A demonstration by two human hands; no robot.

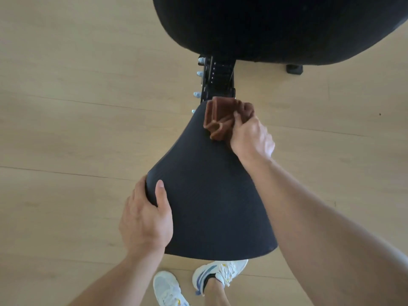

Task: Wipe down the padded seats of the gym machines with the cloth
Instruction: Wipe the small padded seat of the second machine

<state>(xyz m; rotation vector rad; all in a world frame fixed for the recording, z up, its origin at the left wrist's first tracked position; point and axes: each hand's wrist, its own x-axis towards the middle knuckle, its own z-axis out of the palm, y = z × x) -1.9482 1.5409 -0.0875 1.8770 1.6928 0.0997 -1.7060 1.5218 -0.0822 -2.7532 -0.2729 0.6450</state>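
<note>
Two hands on padded seat, centre frame. Left hand clamps lower-left seat edge, thumb on top, likely steadying pad against wiping pressure. Right hand closed around bunched brown cloth, pressing it at seat's narrow far end, upper centre, near bolted bracket. Second black pad at top of frame, untouched. White sneakers on wood floor, bottom centre.

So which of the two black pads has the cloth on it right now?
The nearer, tapered seat pad, gripped at its left edge by the left hand. The right hand presses the brown cloth onto its narrow far end; the larger pad beyond is untouched.
</note>
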